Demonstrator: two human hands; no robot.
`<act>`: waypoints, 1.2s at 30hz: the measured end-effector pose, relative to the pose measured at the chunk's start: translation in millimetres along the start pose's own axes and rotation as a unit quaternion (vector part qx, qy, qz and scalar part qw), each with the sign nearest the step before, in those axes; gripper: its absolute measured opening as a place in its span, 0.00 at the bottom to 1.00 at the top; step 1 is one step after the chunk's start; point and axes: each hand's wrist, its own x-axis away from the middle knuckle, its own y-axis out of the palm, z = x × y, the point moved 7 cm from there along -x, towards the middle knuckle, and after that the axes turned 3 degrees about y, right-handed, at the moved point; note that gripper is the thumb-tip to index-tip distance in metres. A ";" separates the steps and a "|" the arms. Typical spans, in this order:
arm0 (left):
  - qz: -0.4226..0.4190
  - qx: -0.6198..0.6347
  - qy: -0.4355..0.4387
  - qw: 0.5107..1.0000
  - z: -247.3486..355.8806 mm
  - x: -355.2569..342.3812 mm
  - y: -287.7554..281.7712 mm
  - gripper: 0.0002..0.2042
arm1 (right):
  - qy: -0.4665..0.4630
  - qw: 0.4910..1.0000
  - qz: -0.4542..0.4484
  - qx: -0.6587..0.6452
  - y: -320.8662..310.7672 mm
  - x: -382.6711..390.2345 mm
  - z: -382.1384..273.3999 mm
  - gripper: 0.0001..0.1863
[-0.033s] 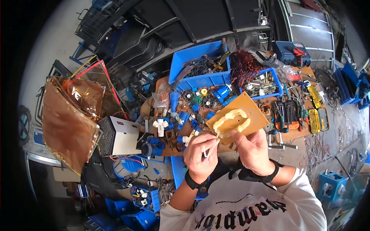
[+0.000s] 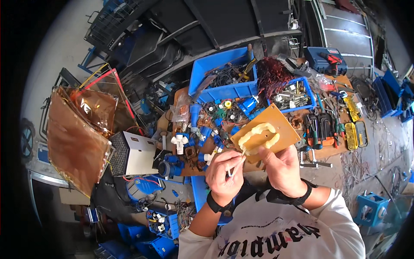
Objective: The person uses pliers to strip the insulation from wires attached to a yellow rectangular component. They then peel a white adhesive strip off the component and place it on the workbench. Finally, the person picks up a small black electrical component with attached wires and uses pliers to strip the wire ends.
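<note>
My right hand [image 2: 284, 170] grips the lower edge of a flat tan board [image 2: 278, 116], thumb on its face. The board is tilted, with small holes in it. A thick, lumpy, cream-coloured bead [image 2: 258, 129] curves round its middle in an open loop. My left hand [image 2: 224, 177] is closed on a thin white stick [image 2: 236, 167]. The stick's upper tip touches or nearly touches the lower left end of the bead; I cannot tell which. Both hands are above the near edge of the cluttered workbench.
Blue and white pipe-like fittings [image 2: 179, 142] crowd the bench. Behind them stand a blue bin [image 2: 224, 91] of cables and a blue tray [image 2: 311, 103] of bolts. Hex keys [image 2: 326, 126], a yellow bit case [image 2: 351, 136] and a red drill [image 2: 333, 60] lie right. Brown sheets [image 2: 75, 140] stand left.
</note>
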 end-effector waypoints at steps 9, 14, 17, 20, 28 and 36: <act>-0.012 0.036 -0.039 0.999 5.1 -3.7 12.5 0.10 | -0.031 0.997 -0.002 0.064 -9.3 9.4 -15.3 0.18; -0.017 0.134 -0.169 0.976 -10.0 -1.4 18.7 0.07 | 0.001 0.995 0.001 0.095 0.4 11.3 -29.5 0.21; -0.004 0.303 -0.233 0.924 -23.7 2.5 22.3 0.06 | 0.050 0.995 -0.041 0.072 8.8 13.0 -35.4 0.27; 0.005 0.385 -0.314 0.868 -22.4 -0.4 24.5 0.03 | -0.018 0.990 -0.125 0.065 20.9 16.1 -51.1 0.32; -0.022 0.518 -0.438 0.734 -23.7 5.4 22.2 0.07 | -0.100 0.968 -0.131 0.188 13.5 15.7 -52.7 0.21; -0.062 0.587 -0.492 0.640 -30.6 24.1 29.9 0.12 | -0.142 0.924 -0.106 0.338 21.0 14.6 -49.3 0.10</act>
